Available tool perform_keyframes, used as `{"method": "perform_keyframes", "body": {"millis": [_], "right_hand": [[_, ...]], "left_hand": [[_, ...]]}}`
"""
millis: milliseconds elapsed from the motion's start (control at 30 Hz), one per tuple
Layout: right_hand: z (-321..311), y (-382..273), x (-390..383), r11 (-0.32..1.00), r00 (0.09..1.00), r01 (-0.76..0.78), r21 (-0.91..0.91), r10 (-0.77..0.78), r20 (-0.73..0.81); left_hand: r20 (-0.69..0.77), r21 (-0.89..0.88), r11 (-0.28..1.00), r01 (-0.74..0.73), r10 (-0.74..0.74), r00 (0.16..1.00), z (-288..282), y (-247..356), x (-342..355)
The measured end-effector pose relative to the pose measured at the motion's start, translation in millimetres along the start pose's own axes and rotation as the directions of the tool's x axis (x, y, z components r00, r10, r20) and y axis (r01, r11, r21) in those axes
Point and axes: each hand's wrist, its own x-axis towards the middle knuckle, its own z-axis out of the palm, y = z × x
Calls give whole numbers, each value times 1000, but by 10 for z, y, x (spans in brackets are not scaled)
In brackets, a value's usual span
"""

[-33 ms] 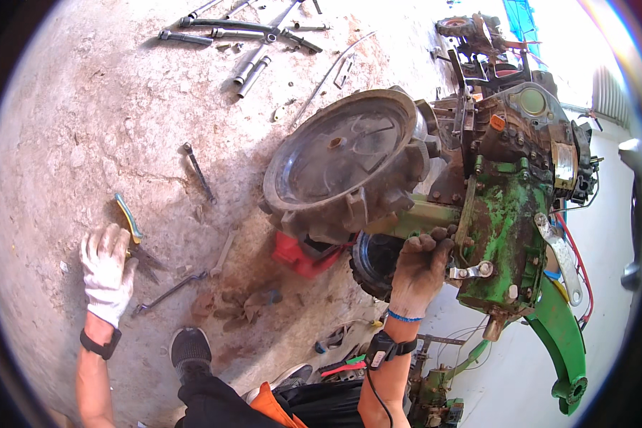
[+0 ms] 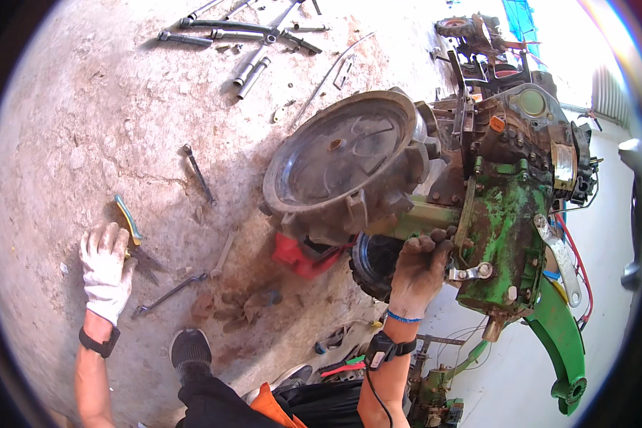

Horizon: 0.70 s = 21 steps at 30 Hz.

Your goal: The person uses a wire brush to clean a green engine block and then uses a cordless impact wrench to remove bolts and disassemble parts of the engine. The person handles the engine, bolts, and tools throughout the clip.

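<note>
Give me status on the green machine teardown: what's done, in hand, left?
Done: wrenches laid out on the floor, and the machine looks propped on a red stand. In hand: gloved left hand reaching the pliers; bare right hand gripping the green housing. Left: the wheel is still mounted.

Labels, landmark = green machine body (image 2: 503,235):

1. Small orange tag (image 2: 497,123), roughly rounded, on the dark upper housing just above the green machine body. Markings too small to tell.
2. Pale metal plate (image 2: 563,165), rectangular, slightly curved, on the upper right side of the green machine body, beside the dark engine parts. Surface shiny, worn.

No packages, signs or screens visible on or around the green machine body.
</note>
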Motion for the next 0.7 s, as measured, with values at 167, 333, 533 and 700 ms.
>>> {"method": "perform_keyframes", "body": {"millis": [167, 333, 533, 700], "right_hand": [[68, 37, -19, 999, 998, 40, -29, -41, -55], [94, 43, -25, 999, 992, 30, -39, -34, -122], [56, 29, -17, 994, 995, 19, -105, -29, -92], [38, 30, -23, 986, 994, 44, -162, -59, -90]], "left_hand": [[-19, 9, 992, -126, 126, 992, 151, -217, -16], [-13, 11, 990, -142, 142, 990, 250, -308, -78], [-87, -23, 989, -146, 143, 986, 333, -338, -96], [-109, -89, 984, -152, 142, 984, 354, -363, -67]]}}
